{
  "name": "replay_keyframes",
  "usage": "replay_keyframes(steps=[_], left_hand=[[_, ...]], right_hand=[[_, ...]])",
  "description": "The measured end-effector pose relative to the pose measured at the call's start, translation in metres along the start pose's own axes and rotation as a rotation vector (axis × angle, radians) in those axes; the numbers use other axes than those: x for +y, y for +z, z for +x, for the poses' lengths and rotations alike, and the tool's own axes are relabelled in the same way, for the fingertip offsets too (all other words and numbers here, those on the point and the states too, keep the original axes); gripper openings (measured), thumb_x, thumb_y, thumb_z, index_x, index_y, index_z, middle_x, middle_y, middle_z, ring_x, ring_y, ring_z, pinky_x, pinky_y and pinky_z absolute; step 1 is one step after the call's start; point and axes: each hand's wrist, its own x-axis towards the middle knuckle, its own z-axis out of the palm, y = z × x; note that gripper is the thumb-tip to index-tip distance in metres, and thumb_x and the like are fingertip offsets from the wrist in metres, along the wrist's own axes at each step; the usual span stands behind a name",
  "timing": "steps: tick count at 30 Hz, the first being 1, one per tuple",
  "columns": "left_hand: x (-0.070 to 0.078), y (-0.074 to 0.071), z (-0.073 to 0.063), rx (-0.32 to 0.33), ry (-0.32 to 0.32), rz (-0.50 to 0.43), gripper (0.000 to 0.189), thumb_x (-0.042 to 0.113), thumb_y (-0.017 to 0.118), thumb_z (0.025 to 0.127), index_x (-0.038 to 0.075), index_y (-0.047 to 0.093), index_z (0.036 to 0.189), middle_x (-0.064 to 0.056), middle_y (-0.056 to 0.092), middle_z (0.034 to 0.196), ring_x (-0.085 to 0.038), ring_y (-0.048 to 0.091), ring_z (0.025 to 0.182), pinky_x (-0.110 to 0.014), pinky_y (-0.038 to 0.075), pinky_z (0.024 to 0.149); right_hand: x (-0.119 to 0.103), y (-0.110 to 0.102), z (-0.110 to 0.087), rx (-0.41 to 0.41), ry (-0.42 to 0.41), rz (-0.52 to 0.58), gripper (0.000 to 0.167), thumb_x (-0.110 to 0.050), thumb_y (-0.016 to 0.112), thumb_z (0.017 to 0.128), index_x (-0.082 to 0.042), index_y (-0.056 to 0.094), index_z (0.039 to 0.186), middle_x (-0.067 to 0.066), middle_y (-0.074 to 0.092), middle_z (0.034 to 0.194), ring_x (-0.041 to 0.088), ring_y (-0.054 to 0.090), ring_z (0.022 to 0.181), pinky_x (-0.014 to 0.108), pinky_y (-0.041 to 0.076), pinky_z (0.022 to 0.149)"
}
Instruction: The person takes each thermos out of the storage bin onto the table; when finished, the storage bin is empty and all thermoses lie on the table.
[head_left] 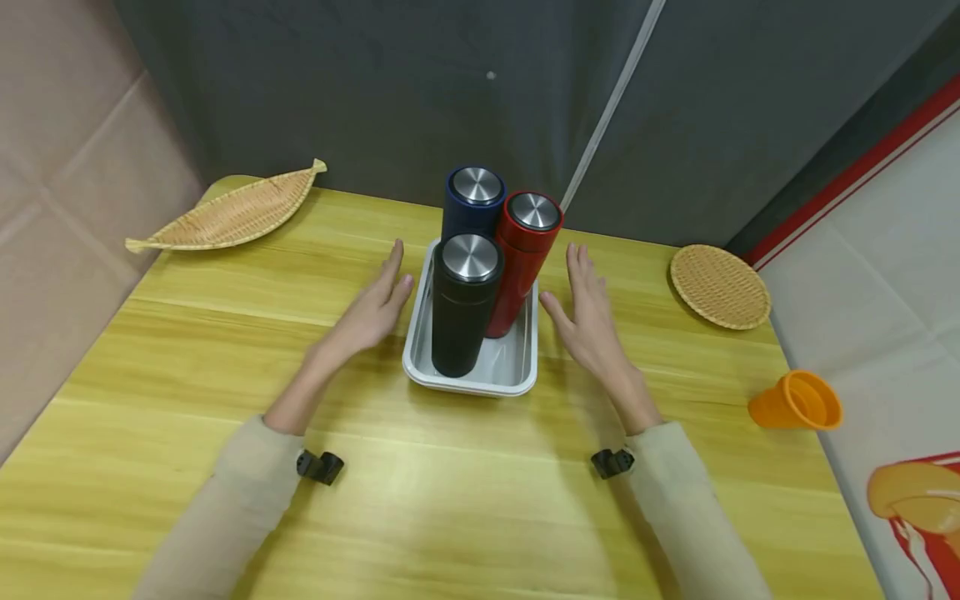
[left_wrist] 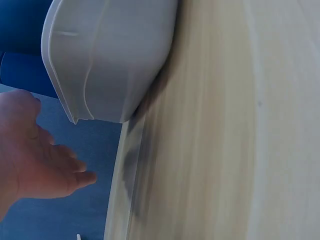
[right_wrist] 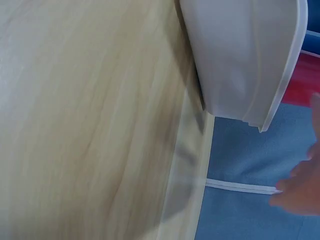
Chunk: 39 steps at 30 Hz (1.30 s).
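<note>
Three bottles stand in a light grey plastic tray (head_left: 487,385): a black thermos (head_left: 459,325) in front, a red thermos (head_left: 517,271) leaning at the right, and a blue thermos (head_left: 459,212) behind. To the left of the tray is my left hand (head_left: 375,304), fingers straight and apart from the tray's wall. On the other side, my right hand (head_left: 591,321) is held with extended fingers, also a small gap from the tray. Both wrist views show the tray's outer wall (left_wrist: 120,55) beside the hands, which hold nothing.
A boat-shaped woven basket (head_left: 240,212) lies at the table's back left. A round woven plate (head_left: 720,286) lies at the back right, with an orange cup (head_left: 795,402) tipped near the right edge. A dark grey curtain (head_left: 337,100) hangs behind the wooden table (head_left: 465,500).
</note>
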Motion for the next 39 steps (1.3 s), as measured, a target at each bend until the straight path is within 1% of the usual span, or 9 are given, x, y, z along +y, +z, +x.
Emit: replay_keyframes(steps=[4, 8, 12, 14, 17, 20, 25, 30, 39], left_hand=[[0.003, 0.0, 0.002, -0.015, -0.034, -0.061, 0.059, 0.044, 0.023, 0.105, 0.024, -0.005, 0.154, -0.008, 0.007, 0.158, -0.031, 0.016, 0.143, -0.042, 0.012, 0.118], [0.006, 0.0, 0.007, -0.03, -0.054, -0.146, 0.059, 0.033, 0.032, 0.106, 0.02, 0.001, 0.155, -0.016, 0.029, 0.152, -0.031, 0.035, 0.136, -0.043, 0.026, 0.115], [0.01, 0.0, 0.013, -0.047, -0.104, -0.237, 0.061, 0.027, 0.044, 0.104, 0.011, 0.014, 0.155, -0.022, 0.05, 0.137, -0.034, 0.061, 0.109, -0.043, 0.052, 0.092], [0.012, 0.001, 0.015, -0.042, -0.123, -0.267, 0.06, 0.023, 0.049, 0.102, 0.005, 0.022, 0.153, -0.024, 0.054, 0.131, -0.032, 0.065, 0.094, -0.04, 0.058, 0.078], [0.014, 0.002, 0.016, -0.026, -0.154, -0.279, 0.054, 0.016, 0.053, 0.1, 0.001, 0.033, 0.148, -0.024, 0.058, 0.118, -0.026, 0.063, 0.077, -0.041, 0.059, 0.064], [0.014, 0.002, 0.017, -0.024, -0.179, -0.335, 0.05, 0.011, 0.055, 0.099, 0.001, 0.037, 0.145, -0.022, 0.057, 0.108, -0.02, 0.06, 0.066, -0.044, 0.059, 0.059], [0.014, 0.003, 0.019, -0.032, -0.205, -0.421, 0.049, 0.01, 0.057, 0.097, 0.001, 0.04, 0.143, -0.018, 0.054, 0.099, -0.018, 0.056, 0.054, -0.046, 0.058, 0.057], [0.013, 0.003, 0.02, -0.041, -0.239, -0.492, 0.051, 0.009, 0.058, 0.097, 0.002, 0.039, 0.143, -0.018, 0.052, 0.101, -0.018, 0.056, 0.061, -0.043, 0.058, 0.053], [0.008, 0.003, 0.021, -0.07, -0.27, -0.629, 0.053, 0.007, 0.059, 0.096, 0.003, 0.037, 0.144, -0.018, 0.051, 0.104, -0.02, 0.057, 0.073, -0.032, 0.057, 0.048]], right_hand=[[-0.003, 0.003, 0.003, 0.031, -0.018, 0.101, 0.08, -0.036, 0.057, 0.098, -0.016, 0.006, 0.156, 0.001, 0.001, 0.161, 0.018, 0.004, 0.146, 0.042, 0.01, 0.119], [-0.007, 0.004, 0.008, 0.041, -0.054, 0.239, 0.084, -0.025, 0.066, 0.093, -0.015, 0.01, 0.156, -0.001, 0.01, 0.16, 0.017, 0.016, 0.144, 0.043, 0.022, 0.116], [-0.017, 0.004, 0.013, 0.01, -0.069, 0.409, 0.087, -0.01, 0.07, 0.089, -0.016, 0.014, 0.155, 0.003, 0.022, 0.158, 0.022, 0.029, 0.14, 0.048, 0.032, 0.111], [-0.027, 0.002, 0.015, -0.006, -0.065, 0.487, 0.086, -0.003, 0.069, 0.088, -0.011, 0.015, 0.155, 0.01, 0.026, 0.156, 0.028, 0.032, 0.139, 0.05, 0.032, 0.11], [-0.043, -0.002, 0.015, -0.017, -0.053, 0.569, 0.084, 0.004, 0.069, 0.086, -0.001, 0.017, 0.152, 0.02, 0.03, 0.152, 0.035, 0.035, 0.136, 0.051, 0.033, 0.11], [-0.056, -0.007, 0.016, -0.012, -0.032, 0.599, 0.08, 0.006, 0.069, 0.085, 0.006, 0.021, 0.148, 0.025, 0.033, 0.148, 0.038, 0.038, 0.133, 0.05, 0.034, 0.11], [-0.046, 0.002, 0.02, 0.013, 0.01, 0.597, 0.078, 0.001, 0.073, 0.084, 0.002, 0.027, 0.147, 0.022, 0.04, 0.143, 0.036, 0.042, 0.129, 0.046, 0.04, 0.106], [-0.034, 0.012, 0.025, 0.045, 0.031, 0.574, 0.077, -0.004, 0.076, 0.083, -0.004, 0.031, 0.145, 0.014, 0.045, 0.138, 0.028, 0.048, 0.121, 0.042, 0.05, 0.096], [-0.037, 0.014, 0.026, 0.11, 0.021, 0.57, 0.07, -0.005, 0.079, 0.08, -0.001, 0.038, 0.136, 0.012, 0.052, 0.126, 0.022, 0.053, 0.106, 0.034, 0.056, 0.083]])
